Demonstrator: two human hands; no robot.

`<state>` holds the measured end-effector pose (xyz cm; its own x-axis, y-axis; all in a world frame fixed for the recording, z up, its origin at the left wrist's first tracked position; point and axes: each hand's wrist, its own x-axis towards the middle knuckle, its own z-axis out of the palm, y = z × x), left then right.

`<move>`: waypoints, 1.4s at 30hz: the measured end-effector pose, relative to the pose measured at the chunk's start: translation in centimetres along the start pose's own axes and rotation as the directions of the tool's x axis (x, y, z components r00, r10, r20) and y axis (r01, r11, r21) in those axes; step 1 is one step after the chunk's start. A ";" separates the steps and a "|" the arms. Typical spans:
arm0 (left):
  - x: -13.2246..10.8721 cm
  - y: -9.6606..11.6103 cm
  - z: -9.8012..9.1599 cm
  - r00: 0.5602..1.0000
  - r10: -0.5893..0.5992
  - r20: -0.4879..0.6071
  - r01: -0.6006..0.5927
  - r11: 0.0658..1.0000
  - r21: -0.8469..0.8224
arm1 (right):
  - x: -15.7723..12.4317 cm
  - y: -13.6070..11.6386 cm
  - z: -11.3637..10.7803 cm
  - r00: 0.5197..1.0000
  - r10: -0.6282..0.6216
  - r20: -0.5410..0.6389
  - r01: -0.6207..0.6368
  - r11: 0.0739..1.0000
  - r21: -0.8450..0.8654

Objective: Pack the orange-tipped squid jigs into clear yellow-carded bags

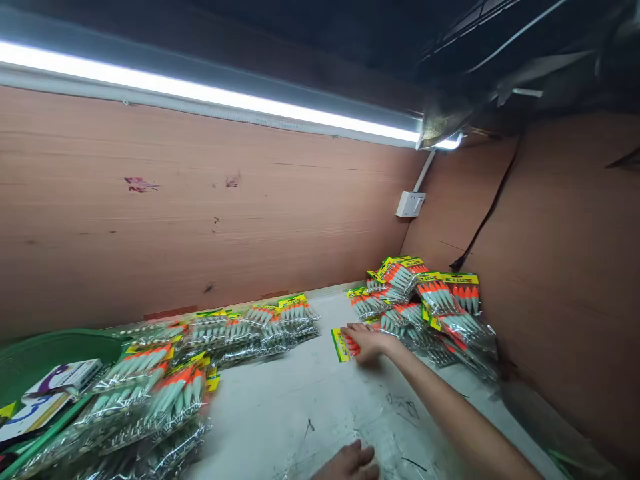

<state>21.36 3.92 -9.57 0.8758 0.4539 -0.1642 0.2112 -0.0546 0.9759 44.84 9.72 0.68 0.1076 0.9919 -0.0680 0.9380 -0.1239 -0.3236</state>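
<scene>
My right hand (369,343) reaches across the white tabletop (280,407) and rests on a lure packet (341,345) with a yellow-green header, its fingers spread over the orange-tipped lures. Low in the frame, my left hand (349,463) lies near the table surface, only its fingers showing, apart and with nothing visible in them. Beyond my right hand sits a heap of similar packets (400,287) with orange and pale green lures in clear plastic.
More packets (295,312) line the back wall, and a large pile (175,393) covers the left side. A green basket (75,337) at far left holds small boxes (65,378). A cable (493,207) hangs at the right; a lit tube (210,90) runs overhead.
</scene>
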 end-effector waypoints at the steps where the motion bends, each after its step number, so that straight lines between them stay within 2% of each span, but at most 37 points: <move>1: 0.2 0.2 -0.2 0.998 -0.028 -0.063 0.022 0.996 -0.090 | -1.5 0.2 0.4 1.000 -0.026 0.009 0.026 1.000 -0.006; 4: 1.6 1.6 -0.5 0.969 -0.090 -0.231 0.017 0.953 -0.302 | -5.1 -1.2 2.3 0.997 -0.061 -0.042 0.061 0.998 -0.007; 7: 3.2 3.6 0.4 0.941 -0.119 -0.317 -0.049 0.879 -0.474 | -7.2 -3.0 3.1 0.991 -0.071 -0.112 0.076 0.996 0.042; 9: 3.5 4.9 1.2 0.902 -0.180 -0.392 -0.140 0.738 -0.660 | -7.8 -2.7 1.9 0.983 -0.053 -0.175 0.067 0.995 0.071; 11: 3.0 5.8 1.7 0.861 -0.280 -0.425 -0.199 0.583 -0.788 | -7.8 -0.6 -0.8 0.955 0.049 -0.292 -0.027 0.997 0.079; 12: 2.6 6.2 1.9 0.849 -0.318 -0.422 -0.202 0.541 -0.816 | -7.7 0.9 -2.5 0.919 0.136 -0.370 -0.112 0.990 0.085; 13: 2.2 6.5 2.0 0.848 -0.335 -0.412 -0.188 0.537 -0.823 | -7.6 2.6 -4.1 0.859 0.241 -0.452 -0.218 0.971 0.103; 15: 1.4 7.2 2.0 0.853 -0.348 -0.390 -0.161 0.535 -0.829 | -7.3 5.9 -6.9 0.711 0.418 -0.566 -0.399 0.902 0.164; 17: 0.8 7.8 2.0 0.854 -0.366 -0.370 -0.142 0.521 -0.842 | -7.1 8.2 -8.5 0.599 0.522 -0.607 -0.500 0.836 0.225; 18: 0.5 8.1 2.1 0.857 -0.370 -0.359 -0.133 0.513 -0.848 | -7.2 9.0 -8.9 0.567 0.551 -0.612 -0.522 0.815 0.250; 21: 0.1 8.9 2.0 0.866 -0.376 -0.329 -0.116 0.489 -0.865 | -8.2 9.7 -9.5 0.538 0.583 -0.610 -0.508 0.801 0.318; 25: -0.1 9.3 1.7 0.861 -0.384 -0.333 -0.135 0.460 -0.878 | -11.3 8.5 -9.5 0.525 0.574 -0.628 -0.370 0.819 0.439; 27: -0.1 9.5 1.6 0.862 -0.373 -0.342 -0.155 0.449 -0.880 | -12.8 6.7 -8.4 0.544 0.564 -0.621 -0.260 0.817 0.515; 28: 0.0 9.6 1.5 0.865 -0.365 -0.345 -0.163 0.444 -0.881 | -13.3 5.4 -7.4 0.572 0.553 -0.606 -0.198 0.810 0.552; 31: 0.0 10.0 1.6 0.871 -0.341 -0.355 -0.188 0.436 -0.880 | -13.9 0.6 -2.9 0.709 0.466 -0.530 -0.018 0.762 0.647; 33: -0.2 10.3 1.6 0.878 -0.312 -0.363 -0.202 0.445 -0.873 | -13.5 -2.8 0.3 0.780 0.388 -0.491 0.064 0.730 0.680; 36: -0.5 10.9 0.7 0.862 -0.270 -0.430 -0.252 0.508 -0.824 | -11.8 -6.6 3.7 0.818 0.324 -0.476 0.113 0.721 0.684; 39: -0.3 11.8 -2.0 0.795 -0.233 -0.560 -0.330 0.608 -0.722 | -8.3 -8.7 4.2 0.867 0.277 -0.414 0.102 0.715 0.692; 42: 0.1 12.8 -5.9 0.699 -0.190 -0.690 -0.364 0.736 -0.571 | -2.8 -10.5 2.5 0.899 0.267 -0.346 0.052 0.721 0.690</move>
<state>21.64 8.50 3.71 0.2726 0.9409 -0.2007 -0.4110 0.3025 0.8600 33.85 8.14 1.90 0.4611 0.8691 0.1793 0.4549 -0.0579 -0.8887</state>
